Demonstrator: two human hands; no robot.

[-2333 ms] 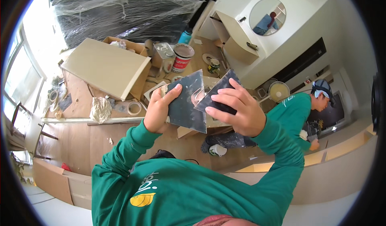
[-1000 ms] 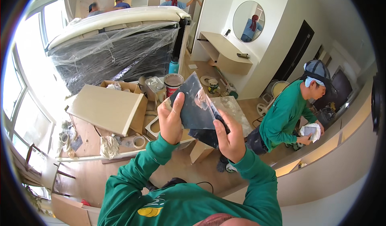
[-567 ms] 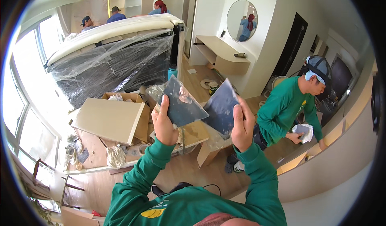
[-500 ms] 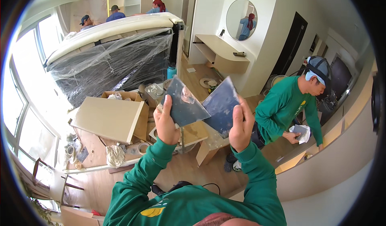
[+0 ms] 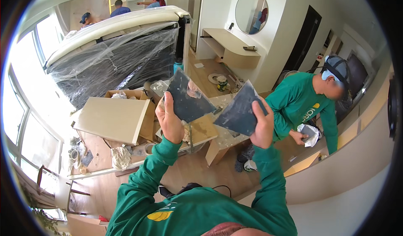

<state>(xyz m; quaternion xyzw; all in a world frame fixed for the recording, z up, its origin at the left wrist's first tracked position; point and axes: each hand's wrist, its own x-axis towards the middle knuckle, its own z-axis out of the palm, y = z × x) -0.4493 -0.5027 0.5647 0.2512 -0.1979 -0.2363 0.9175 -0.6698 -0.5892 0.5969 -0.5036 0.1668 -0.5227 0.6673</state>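
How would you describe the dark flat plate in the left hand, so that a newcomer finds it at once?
Start at the large dark furniture piece in clear plastic, then look below its right end to the left hand. It holds the dark grey flat angular plate. Unlike the similar dark plate in the right hand, it shows a pinkish smear near its upper right edge.
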